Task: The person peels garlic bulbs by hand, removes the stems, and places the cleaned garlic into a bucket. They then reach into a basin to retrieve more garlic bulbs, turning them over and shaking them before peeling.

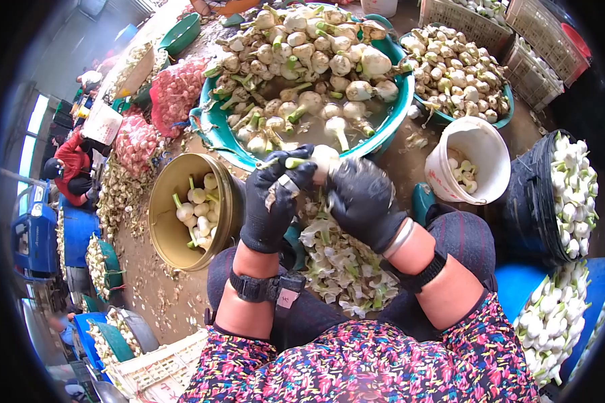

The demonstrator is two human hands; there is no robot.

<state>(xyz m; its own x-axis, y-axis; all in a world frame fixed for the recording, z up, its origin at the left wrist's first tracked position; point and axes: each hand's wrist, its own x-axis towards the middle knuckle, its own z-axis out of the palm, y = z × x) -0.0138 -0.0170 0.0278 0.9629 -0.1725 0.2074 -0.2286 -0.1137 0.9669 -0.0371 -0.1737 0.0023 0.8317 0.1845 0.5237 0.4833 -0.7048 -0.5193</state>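
Observation:
My left hand (273, 195), in a black glove, is closed round the green stem of a fresh garlic bulb (325, 160). A scrap of papery skin clings to this glove. My right hand (364, 201), also gloved and slightly blurred, has its fingers curled against the bulb's right side. Just beyond both hands stands a wide teal tub (400, 124) of water, heaped with dirty garlic bulbs (296, 50). Below the hands, peeled garlic skins (349, 269) lie in a pile between my knees.
To the left, a tan bucket (232, 201) contains cleaner trimmed bulbs. A white bucket (444, 158) with a few pieces stands at right, beside a black bin (528, 201) of white garlic. Pink net sacks (177, 94) lie at left, near another person in red (70, 161).

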